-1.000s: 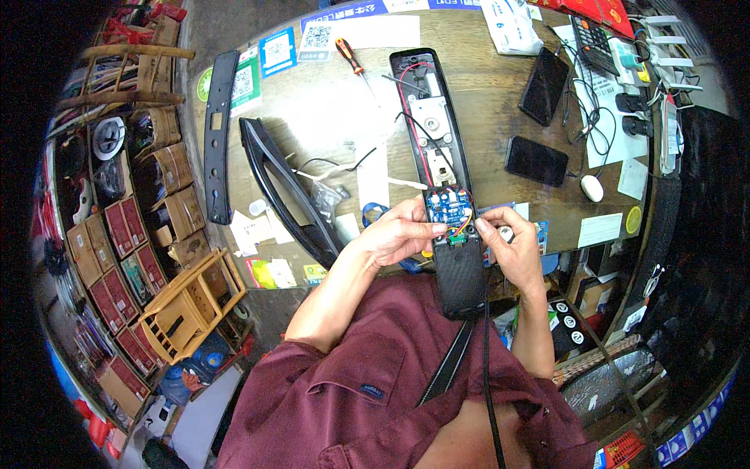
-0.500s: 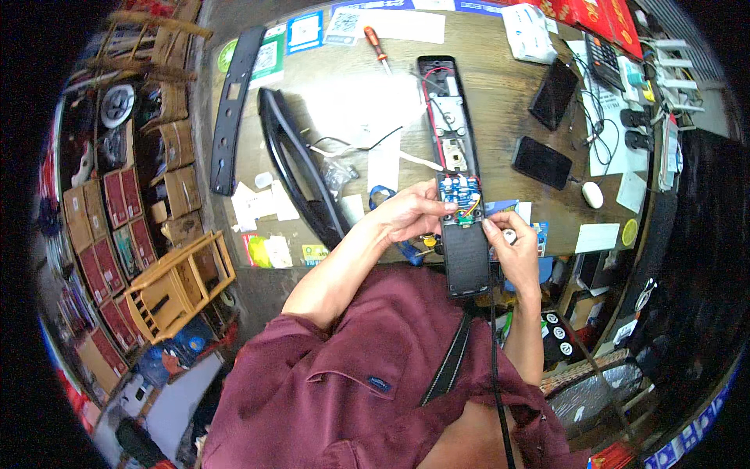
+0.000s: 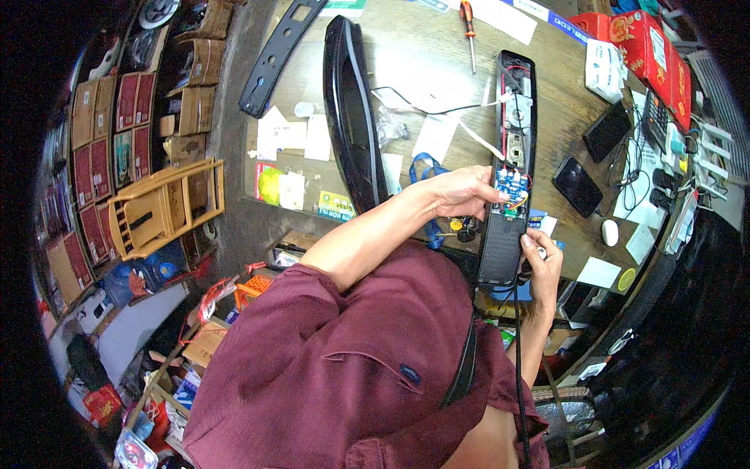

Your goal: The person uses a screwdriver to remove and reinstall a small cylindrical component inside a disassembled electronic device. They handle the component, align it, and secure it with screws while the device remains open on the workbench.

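Note:
A long black housing (image 3: 500, 254), apparently an electronic door-lock panel with its inside facing up, lies over the table's near edge. In its middle sits a blue circuit board (image 3: 512, 186) with several plugs and thin coloured wires. My left hand (image 3: 466, 191) grips the housing's left side, its thumb at the board's edge and its other fingers partly hidden. Lower down, my right hand (image 3: 544, 266) has thumb and curled fingers at the right edge. A small pale round thing (image 3: 541, 252) shows by those fingers; I cannot make out what it is. A black cord (image 3: 519, 375) hangs below.
Left of my hands lies a curved black handle-like cover (image 3: 351, 109), with a flat black plate (image 3: 281, 51) beyond it. A screwdriver (image 3: 469, 31) rests at the back. Two phones (image 3: 578, 186), a white mouse (image 3: 610, 232) and cables are on the right. A blue strap (image 3: 430, 168) lies near my left hand.
The whole view has shifted, so the table and housing sit farther right. My right hand has slid down the housing's edge, away from the board. My left hand keeps its hold.

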Motion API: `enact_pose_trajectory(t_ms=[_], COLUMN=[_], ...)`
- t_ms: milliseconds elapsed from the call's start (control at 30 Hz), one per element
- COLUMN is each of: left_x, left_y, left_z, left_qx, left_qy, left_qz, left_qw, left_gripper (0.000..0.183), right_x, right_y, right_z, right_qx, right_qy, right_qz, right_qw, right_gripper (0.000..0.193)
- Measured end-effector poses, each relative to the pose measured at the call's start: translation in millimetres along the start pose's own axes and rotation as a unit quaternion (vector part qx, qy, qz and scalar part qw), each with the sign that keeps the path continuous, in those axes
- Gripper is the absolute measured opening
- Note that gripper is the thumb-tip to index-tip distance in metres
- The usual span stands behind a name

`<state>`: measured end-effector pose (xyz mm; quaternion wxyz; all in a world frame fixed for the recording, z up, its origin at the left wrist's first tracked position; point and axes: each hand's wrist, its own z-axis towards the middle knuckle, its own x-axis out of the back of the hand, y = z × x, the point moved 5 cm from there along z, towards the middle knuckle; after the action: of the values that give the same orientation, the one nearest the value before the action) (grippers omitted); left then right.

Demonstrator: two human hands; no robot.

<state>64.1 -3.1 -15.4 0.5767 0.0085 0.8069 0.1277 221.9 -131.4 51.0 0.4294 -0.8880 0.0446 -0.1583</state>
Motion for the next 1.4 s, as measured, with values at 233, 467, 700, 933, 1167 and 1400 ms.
enact_pose_trajectory(t_ms=[233,467,700,933,1167,1400], left_x=[5.2,-7.3,-26.1,-22.9,-17.5,-11.6], left_y=[-10.5,-20.8,-38.1,-77.3,-122.0,-129.4], left_z=[11.1,17.3,-1.4,-34.1,-83.0,-111.0], left_qx=[-0.050,-0.190,-0.254,-0.312,-0.323,-0.315], left_qy=[0.004,0.076,0.207,0.360,0.425,0.443], left_qz=[-0.011,-0.065,0.035,0.071,0.112,0.124], left_qw=[0.999,0.977,0.944,0.876,0.838,0.830], left_gripper=[0.035,0.041,0.051,0.072,0.040,0.039], right_x=[13.0,28.0,31.6,28.9,20.4,14.7], right_y=[30.9,29.1,25.1,34.7,46.0,49.0], right_z=[17.0,29.0,32.9,34.1,34.0,32.4], right_qx=[-0.015,0.023,0.064,0.090,0.077,0.084], right_qy=[-0.020,-0.008,-0.015,-0.029,-0.066,-0.073], right_qz=[0.101,0.059,0.043,0.042,0.052,0.059], right_qw=[0.995,0.998,0.997,0.995,0.993,0.992], right_gripper=[0.037,0.037,0.034,0.034,0.037,0.041])
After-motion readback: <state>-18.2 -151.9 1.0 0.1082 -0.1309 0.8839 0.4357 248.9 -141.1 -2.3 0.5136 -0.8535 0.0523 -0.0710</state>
